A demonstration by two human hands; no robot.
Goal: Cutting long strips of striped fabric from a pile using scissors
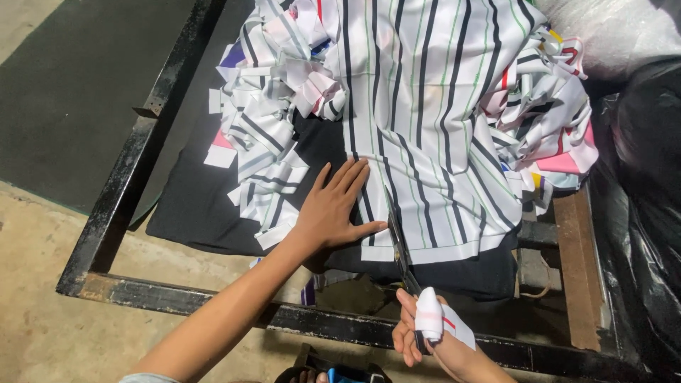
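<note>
Black metal frame [113,206], dark floor mat [71,99], heap of striped offcuts [262,135], black plastic sheet [645,213]

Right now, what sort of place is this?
Probably a garment-cutting workshop: striped fabric on a rough metal-framed table, heaps of cut offcuts, the right hand working scissors, the left hand pressing cloth flat.

head cam | looks steeply down | close over striped fabric [425,120]
</note>
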